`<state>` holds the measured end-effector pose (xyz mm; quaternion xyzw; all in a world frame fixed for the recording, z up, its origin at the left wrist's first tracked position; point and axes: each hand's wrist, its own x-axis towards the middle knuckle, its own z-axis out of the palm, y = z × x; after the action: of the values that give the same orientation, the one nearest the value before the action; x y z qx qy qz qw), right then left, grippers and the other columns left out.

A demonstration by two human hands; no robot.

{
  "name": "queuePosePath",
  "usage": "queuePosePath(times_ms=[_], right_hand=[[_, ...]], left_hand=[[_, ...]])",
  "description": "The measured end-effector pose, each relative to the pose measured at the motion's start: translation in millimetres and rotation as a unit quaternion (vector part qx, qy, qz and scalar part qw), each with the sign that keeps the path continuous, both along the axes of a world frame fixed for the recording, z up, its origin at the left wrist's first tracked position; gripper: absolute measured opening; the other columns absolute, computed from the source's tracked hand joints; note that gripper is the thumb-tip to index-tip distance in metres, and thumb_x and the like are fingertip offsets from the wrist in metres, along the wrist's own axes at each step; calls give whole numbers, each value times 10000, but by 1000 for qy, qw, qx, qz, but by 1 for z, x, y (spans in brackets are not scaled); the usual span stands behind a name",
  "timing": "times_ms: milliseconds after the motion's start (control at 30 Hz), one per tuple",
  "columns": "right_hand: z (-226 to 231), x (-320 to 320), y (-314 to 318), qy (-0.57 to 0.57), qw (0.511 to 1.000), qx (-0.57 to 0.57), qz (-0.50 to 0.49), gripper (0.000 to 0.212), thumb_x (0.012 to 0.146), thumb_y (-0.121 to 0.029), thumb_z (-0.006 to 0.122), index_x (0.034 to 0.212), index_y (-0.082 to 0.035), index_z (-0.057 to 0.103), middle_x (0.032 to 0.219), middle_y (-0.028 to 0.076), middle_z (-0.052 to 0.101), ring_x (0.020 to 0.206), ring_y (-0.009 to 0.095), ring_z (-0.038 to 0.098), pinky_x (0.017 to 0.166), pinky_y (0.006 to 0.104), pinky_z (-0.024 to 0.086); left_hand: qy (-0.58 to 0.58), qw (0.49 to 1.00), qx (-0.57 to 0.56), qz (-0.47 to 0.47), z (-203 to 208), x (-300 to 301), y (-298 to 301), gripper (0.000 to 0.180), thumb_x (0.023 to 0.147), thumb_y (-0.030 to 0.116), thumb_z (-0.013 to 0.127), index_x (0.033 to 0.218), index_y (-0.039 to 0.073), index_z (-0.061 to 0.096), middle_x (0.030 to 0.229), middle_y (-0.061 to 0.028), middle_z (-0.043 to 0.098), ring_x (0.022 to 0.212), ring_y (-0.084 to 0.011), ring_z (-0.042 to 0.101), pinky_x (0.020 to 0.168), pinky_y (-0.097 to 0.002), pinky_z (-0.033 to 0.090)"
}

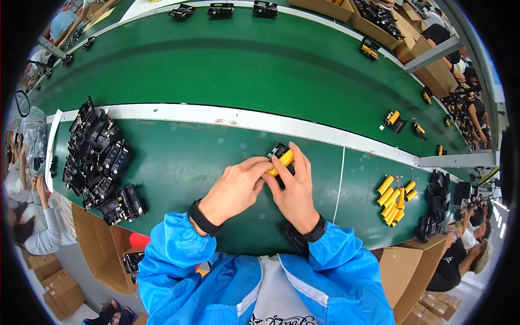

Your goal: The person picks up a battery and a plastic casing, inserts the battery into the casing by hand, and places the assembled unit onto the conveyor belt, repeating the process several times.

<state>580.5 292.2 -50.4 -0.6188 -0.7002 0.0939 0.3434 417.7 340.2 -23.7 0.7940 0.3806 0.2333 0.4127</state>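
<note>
Fingers point(259, 167) of my left hand point(230, 189) are bunched up at the near end of a yellow tube point(282, 162), closed on it as far as I can see. Only got the head view to go on, so bear with me. My right hand point(295, 200) has the same tube from the other side, thumb near the low end and index finger reaching up past the far end. Neither hand is nearer, really, since both are on it.

The tube sits out in front of me, tilted, long axis running from lower left up to upper right. Right behind it is a black case point(279, 150), partly hidden by tube and fingers. The tube overlaps the case from up here, but can't tell whether it's seated in there or just held over it. That's the relation that matters imo: how the tube's length lines up with the case.

All this is over the green table point(179, 157). Heap of black cases point(92, 157) off to my left, bunch of loose yellow tubes point(391, 197) to my right, both well apart from my hands.
</note>
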Motion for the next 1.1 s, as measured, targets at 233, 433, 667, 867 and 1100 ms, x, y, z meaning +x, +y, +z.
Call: queuePosePath(times_ms=[233, 433, 667, 867, 1100], right_hand=[[-4, 5, -1, 57, 998, -8, -10, 401, 683, -35, 818, 1068, -46, 703, 1396, 222, 467, 1141, 370, 546, 894, 408, 509], [-9, 5, -3, 82, 996, 34, 13, 303, 676, -36, 822, 958, -36, 711, 1389, 234, 479, 1157, 386, 566, 882, 421, 523], [3, 5, 1, 54, 998, -10, 14, 442, 706, -30, 792, 1120, -22, 635, 1375, 272, 459, 1211, 454, 511, 958, 446, 491], [5, 4, -1, 74, 997, -37, 11, 680, 708, -12, 778, 1313, 24, 471, 1371, 272, 464, 1212, 468, 505, 987, 435, 478], [-12, 2, -4, 85, 995, -35, -28, 743, 720, 6, 752, 1360, 53, 379, 1378, 288, 448, 1260, 466, 463, 1043, 450, 428]], left_hand=[[22, 998, 50, -11, 0, 4, -1, 318, 781, -37, 639, 1096, -12, 597, 1196, -167, 601, 867, -418, 640, 758, -470, 553], [97, 993, 58, -15, 5, 5, -9, 335, 765, -54, 656, 1094, 0, 623, 1228, -142, 589, 898, -400, 646, 753, -451, 557], [54, 995, 65, -59, 1, -4, 8, 321, 808, 5, 634, 1125, -14, 587, 1178, -204, 566, 866, -377, 659, 748, -452, 545], [31, 993, -115, 13, -8, 17, 31, 338, 806, 177, 698, 1051, -42, 620, 955, -160, 666, 754, -253, 653, 648, -326, 517], [108, 992, -27, 59, -39, 39, 36, 293, 732, 224, 754, 794, -1, 577, 675, -122, 599, 642, -211, 599, 549, -355, 458]])
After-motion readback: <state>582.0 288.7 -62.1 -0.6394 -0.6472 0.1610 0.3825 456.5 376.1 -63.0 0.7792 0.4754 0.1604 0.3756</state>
